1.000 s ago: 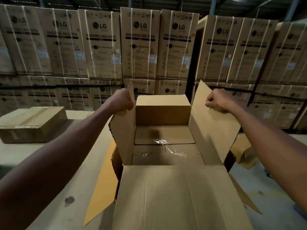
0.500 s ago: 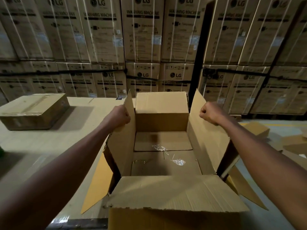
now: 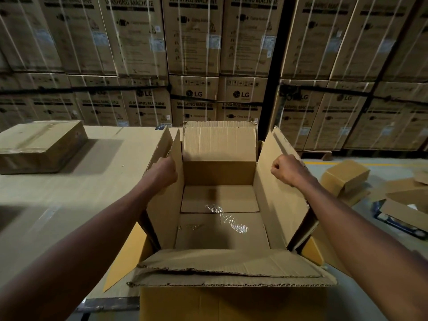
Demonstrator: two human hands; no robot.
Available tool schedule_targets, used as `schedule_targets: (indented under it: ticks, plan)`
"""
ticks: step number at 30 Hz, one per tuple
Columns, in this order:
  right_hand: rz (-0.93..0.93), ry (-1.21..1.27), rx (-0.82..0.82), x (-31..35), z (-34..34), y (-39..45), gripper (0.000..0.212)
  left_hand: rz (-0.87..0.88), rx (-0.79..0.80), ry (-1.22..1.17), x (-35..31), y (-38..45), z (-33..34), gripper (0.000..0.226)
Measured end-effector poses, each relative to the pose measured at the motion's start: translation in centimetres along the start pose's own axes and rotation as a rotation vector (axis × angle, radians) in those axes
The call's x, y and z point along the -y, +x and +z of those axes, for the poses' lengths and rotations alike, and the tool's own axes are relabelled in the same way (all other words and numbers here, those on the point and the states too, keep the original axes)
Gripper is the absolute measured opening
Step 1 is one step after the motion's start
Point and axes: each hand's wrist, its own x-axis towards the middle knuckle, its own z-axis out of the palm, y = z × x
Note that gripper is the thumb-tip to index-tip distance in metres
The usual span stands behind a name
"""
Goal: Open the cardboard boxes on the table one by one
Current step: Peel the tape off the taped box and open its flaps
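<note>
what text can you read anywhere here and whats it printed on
"LG": on the stacked cartons behind the table.
"WASHING MACHINE": on the same cartons, below the logo.
Small print and white stickers on the cartons: too blurred to read.
Open box and taped box: no text visible.

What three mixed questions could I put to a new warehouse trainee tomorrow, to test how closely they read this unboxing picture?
1. True or false: the open cardboard box has all four top flaps folded shut.
2. Which flap does the left hand hold? A) near flap B) left side flap C) far flap
3. Fill in: the taped flat box on the table lies to the ____ of the open box.

Key
1. False; the flaps stand open, and only crumpled clear tape shows inside.
2. B; the right hand has its grip on the right side flap.
3. Left.
</note>
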Motion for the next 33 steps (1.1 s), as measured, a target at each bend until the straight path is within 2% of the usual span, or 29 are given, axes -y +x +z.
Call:
schedule_targets:
  ticks: [2, 4, 6, 9, 13, 21, 33]
  plan:
    - [0.000, -0.005, 0.000, -0.4, 0.1, 0.1, 0.044, 0.021, -0.020, 0.018, 0.0, -0.2, 0.1, 0.019]
    - [-0.015, -0.042, 0.005, -0.7, 0.0, 0.0, 0.035, 0.066, -0.063, 0.081, 0.0, -0.2, 0.1, 0.016]
    - [-0.057, -0.170, 0.009, -0.6, -0.2, -0.2, 0.020, 0.110, -0.129, 0.241, 0.1, -0.2, 0.0, 0.012]
    - [-0.112, -0.470, -0.052, -0.4, -0.4, -0.3, 0.018, 0.106, -0.146, 0.454, 0.1, -0.1, -0.6, 0.008]
    - [-0.102, -0.630, -0.096, -1.2, -0.3, -0.7, 0.011, 0.061, -0.107, 0.477, 0.6, -0.7, -1.9, 0.009]
    - [-0.044, -0.629, -0.068, -2.3, -0.3, -2.3, 0.009, 0.047, -0.088, 0.400, 1.6, -1.7, -2.2, 0.009]
    - [-0.113, -0.514, -0.120, -1.2, -0.3, -3.8, 0.017, 0.096, -0.118, 0.344, 0.9, -2.6, -2.2, 0.014]
